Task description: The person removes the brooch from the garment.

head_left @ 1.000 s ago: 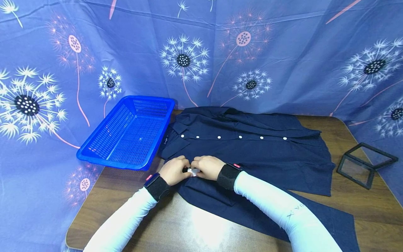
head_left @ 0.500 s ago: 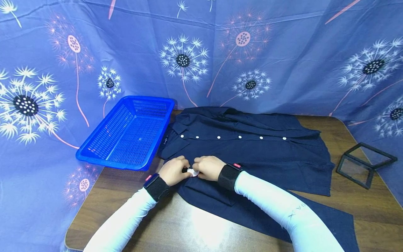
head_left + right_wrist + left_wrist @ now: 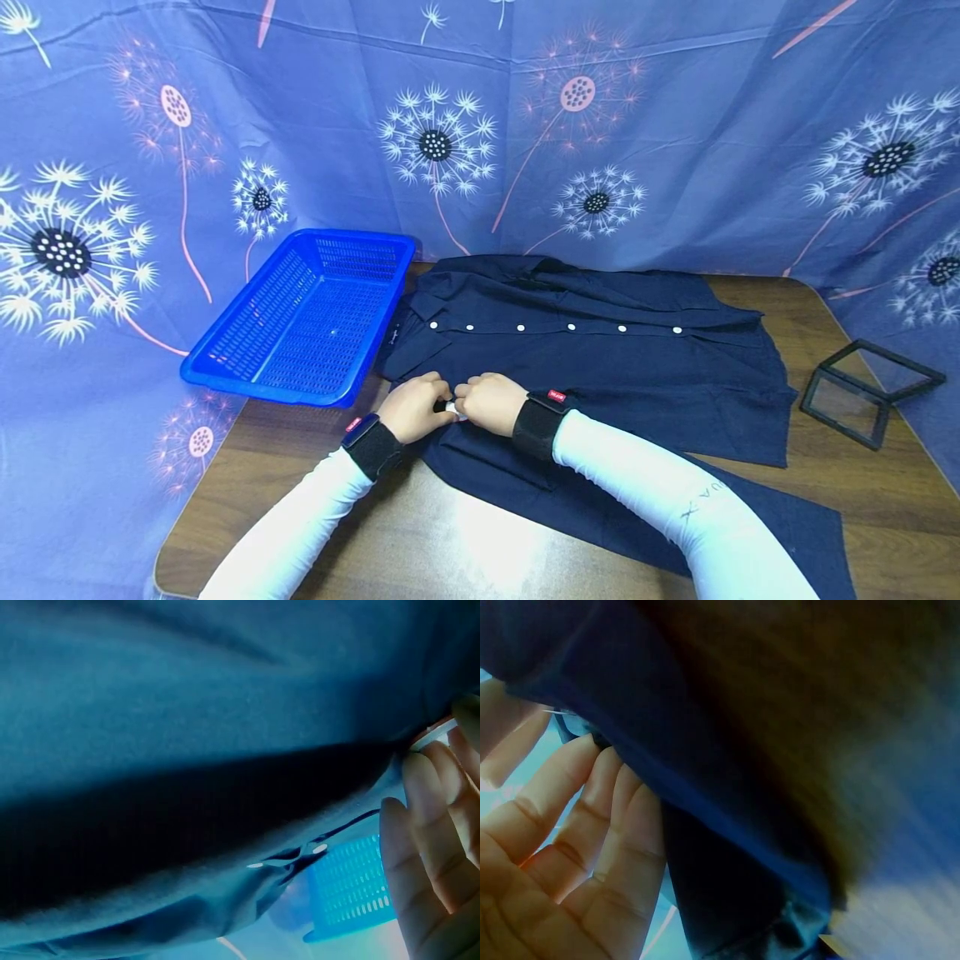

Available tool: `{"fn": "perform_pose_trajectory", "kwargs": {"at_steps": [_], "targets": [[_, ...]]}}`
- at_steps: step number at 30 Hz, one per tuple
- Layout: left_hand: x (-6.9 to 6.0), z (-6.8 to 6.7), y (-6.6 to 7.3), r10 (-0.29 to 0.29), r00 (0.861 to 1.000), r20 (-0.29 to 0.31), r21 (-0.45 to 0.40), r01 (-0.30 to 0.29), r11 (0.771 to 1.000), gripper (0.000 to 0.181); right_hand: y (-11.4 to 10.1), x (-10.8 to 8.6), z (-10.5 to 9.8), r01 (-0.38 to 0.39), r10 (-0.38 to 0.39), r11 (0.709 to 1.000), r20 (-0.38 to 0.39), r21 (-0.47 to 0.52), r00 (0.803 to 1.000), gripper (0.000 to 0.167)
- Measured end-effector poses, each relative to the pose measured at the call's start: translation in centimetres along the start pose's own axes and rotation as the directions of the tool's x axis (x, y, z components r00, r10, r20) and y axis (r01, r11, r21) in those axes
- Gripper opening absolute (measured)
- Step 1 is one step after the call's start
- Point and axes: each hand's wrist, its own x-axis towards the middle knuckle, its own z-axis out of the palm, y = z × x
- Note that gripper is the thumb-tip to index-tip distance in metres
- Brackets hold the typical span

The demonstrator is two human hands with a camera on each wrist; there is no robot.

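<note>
Head view: creased navy shirt (image 3: 600, 375), small white item (image 3: 452, 407).

Appears to be a small indoor table station; cannot be classed with certainty as home, workshop or studio. Is closed in at the back and both sides by blue fabric drapes (image 3: 690, 117) printed with white and pink dandelions, creased and hanging like curtains. Is furnished with a brown wood-grain table (image 3: 900, 500) with rounded corners, glossy under strong light. Leans toward domestic, given a navy fabric shirt with white buttons (image 3: 600, 367) and a blue rectangular perforated plastic basket (image 3: 266, 390).
</note>
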Motion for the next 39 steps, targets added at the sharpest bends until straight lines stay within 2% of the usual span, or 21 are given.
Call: {"fn": "perform_pose_trajectory", "kwargs": {"at_steps": [14, 24, 29, 33, 39], "targets": [[-0.1, 0.0, 0.0, 0.011, 1.000, 0.003, -0.014, -0.011, 1.000, 0.026, 0.1, -0.2, 0.3, 0.016, -0.015, 1.000, -0.017, 0.012, 1.000, 0.005], [-0.3, -0.6, -0.2, 0.048, 0.998, -0.050, -0.050, -0.051, 0.997, 0.025, 0.2, -0.5, 0.3, -0.002, 0.004, 0.999, -0.064, 0.035, 0.998, 0.006], [-0.5, -1.1, -0.3, 0.076, 0.994, -0.083, -0.074, -0.082, 0.994, 0.022, 0.4, -0.7, 0.4, -0.020, 0.027, 0.995, -0.073, 0.099, 0.997, 0.009], [-0.6, -1.2, -0.3, 0.084, 0.993, -0.083, -0.084, -0.091, 0.992, 0.020, 0.6, -0.8, 0.3, -0.033, 0.049, 0.985, -0.090, 0.171, 0.995, 0.011], [-0.6, -1.1, -0.4, 0.094, 0.992, -0.086, -0.116, -0.104, 0.988, 0.019, 0.8, -0.7, 0.2, -0.065, 0.098, 0.952, -0.099, 0.299, 0.990, 0.012]]}}
